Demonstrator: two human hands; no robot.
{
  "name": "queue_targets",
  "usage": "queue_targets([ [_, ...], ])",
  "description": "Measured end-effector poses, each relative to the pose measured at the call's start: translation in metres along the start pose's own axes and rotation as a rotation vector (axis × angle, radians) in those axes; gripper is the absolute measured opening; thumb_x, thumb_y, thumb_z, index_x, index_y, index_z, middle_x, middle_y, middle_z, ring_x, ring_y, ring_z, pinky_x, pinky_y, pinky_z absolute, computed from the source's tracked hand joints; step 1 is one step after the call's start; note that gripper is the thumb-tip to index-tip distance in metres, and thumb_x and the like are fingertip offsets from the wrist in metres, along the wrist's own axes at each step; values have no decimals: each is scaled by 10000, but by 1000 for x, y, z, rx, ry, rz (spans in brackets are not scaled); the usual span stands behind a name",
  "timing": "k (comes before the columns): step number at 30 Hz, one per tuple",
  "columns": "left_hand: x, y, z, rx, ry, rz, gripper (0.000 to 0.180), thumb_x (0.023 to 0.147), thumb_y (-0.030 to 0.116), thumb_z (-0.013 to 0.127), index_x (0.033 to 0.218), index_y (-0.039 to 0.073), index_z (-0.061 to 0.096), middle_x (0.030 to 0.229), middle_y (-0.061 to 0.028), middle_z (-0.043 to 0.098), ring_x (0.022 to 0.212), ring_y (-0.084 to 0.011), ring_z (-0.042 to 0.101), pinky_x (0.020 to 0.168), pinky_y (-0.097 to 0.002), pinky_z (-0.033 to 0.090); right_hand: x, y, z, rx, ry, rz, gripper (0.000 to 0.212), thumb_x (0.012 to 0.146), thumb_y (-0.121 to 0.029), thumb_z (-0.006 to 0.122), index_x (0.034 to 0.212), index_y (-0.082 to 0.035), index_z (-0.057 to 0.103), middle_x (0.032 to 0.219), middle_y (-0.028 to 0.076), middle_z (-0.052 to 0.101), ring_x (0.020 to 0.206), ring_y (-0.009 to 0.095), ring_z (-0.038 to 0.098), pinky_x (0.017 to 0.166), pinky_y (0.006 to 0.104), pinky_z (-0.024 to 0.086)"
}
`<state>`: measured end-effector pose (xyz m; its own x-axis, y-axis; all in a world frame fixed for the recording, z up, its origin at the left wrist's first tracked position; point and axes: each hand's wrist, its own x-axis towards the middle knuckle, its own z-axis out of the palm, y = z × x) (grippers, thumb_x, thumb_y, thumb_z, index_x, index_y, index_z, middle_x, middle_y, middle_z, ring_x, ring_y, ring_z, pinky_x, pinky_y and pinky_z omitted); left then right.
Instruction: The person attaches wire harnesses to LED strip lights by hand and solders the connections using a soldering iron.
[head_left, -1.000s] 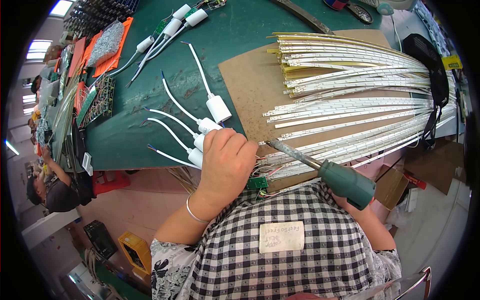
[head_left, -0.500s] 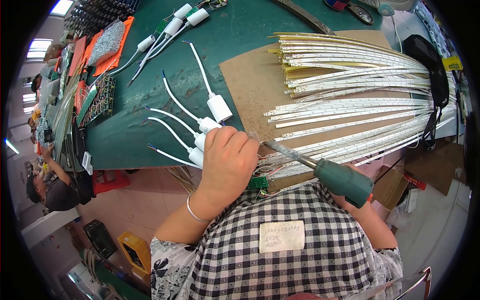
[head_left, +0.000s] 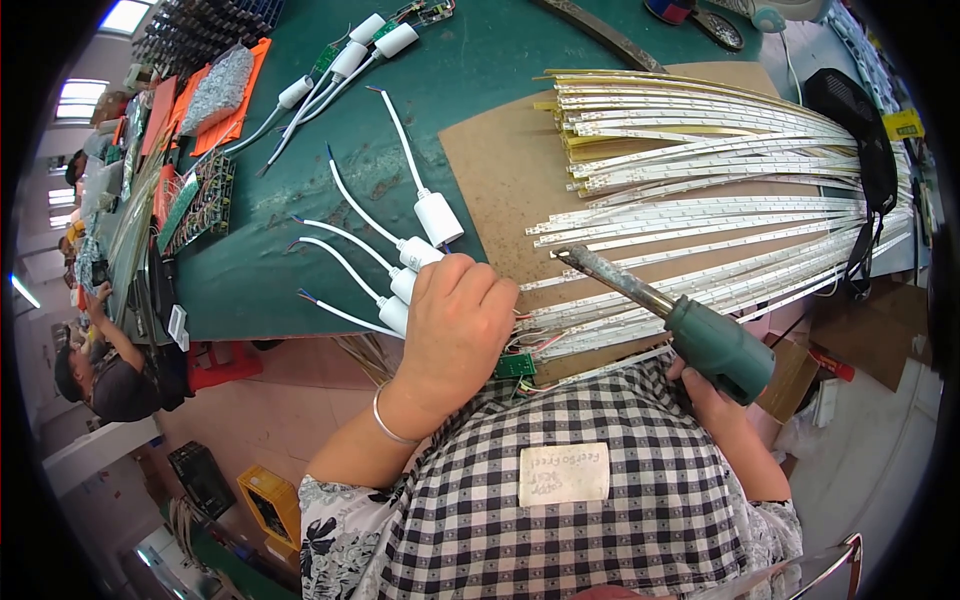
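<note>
My left hand [head_left: 462, 325] is closed at the near edge of the green table; its fingers hide whatever they pinch. Next to its wrist is a small green circuit board [head_left: 516, 366] with thin wires. White cylindrical caps with cables, one of them a nearby cap [head_left: 436, 218], lie left of and beyond this hand. My right hand [head_left: 708, 398] grips a soldering iron [head_left: 722, 350] with a green handle, partly hiding the fingers. Its metal tip points up and left above the white LED strips [head_left: 690, 232], apart from my left hand.
Brown cardboard [head_left: 490, 170] lies under the strips. A black strap [head_left: 868, 150] crosses them at right. More capped cables [head_left: 345, 62] lie at the back left, near a bag of small parts [head_left: 218, 90]. A dark metal bar [head_left: 600, 38] lies at the back. A co-worker [head_left: 120, 370] is at far left.
The soldering iron has moved right, its tip rising away from my left hand. A faint wisp beside the left fingers is gone. My left hand has stayed almost in place.
</note>
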<state>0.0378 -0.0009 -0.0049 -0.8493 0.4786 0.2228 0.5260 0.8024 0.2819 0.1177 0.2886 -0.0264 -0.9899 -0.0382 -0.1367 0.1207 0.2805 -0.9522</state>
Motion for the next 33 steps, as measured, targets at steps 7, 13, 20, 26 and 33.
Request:
queue_targets([
  [7, 0, 1, 1, -4, 18, -7, 212, 603, 16, 649, 805, 73, 622, 821, -30, 537, 850, -230, 500, 734, -362, 396, -2, 2, 2, 6, -10, 5, 255, 732, -31, 671, 985, -8, 653, 941, 135, 650, 831, 281, 617, 744, 359, 477],
  [13, 0, 1, 1, -28, 34, -31, 192, 611, 13, 646, 793, 70, 616, 857, -33, 540, 845, -231, 502, 733, -361, 398, -2, 1, 2, 43, -19, 48, 264, 730, -34, 672, 992, -4, 650, 953, 138, 649, 842, 289, 615, 755, 363, 474],
  [20, 5, -2, -9, -90, -57, -10, 220, 621, 9, 660, 828, 67, 612, 854, -45, 549, 829, -246, 517, 735, -360, 418, -2, 3, 1, 28, -24, 41, 253, 727, -38, 667, 978, -4, 648, 941, 139, 648, 834, 299, 611, 751, 369, 471],
  [26, 11, -17, -23, -255, -141, 70, 208, 643, 26, 690, 838, 65, 627, 805, -55, 581, 813, -251, 550, 730, -357, 445, 1, 1, -1, 20, -56, 17, 247, 724, -38, 658, 968, -4, 646, 931, 134, 645, 828, 298, 609, 748, 374, 468],
  [33, 10, -24, -13, -353, -86, 50, 132, 649, 33, 696, 764, 67, 639, 771, -35, 591, 795, -241, 550, 713, -350, 433, 4, 3, 0, -50, -79, -92, 233, 771, -100, 642, 984, -6, 638, 941, 134, 645, 836, 299, 614, 748, 362, 475],
])
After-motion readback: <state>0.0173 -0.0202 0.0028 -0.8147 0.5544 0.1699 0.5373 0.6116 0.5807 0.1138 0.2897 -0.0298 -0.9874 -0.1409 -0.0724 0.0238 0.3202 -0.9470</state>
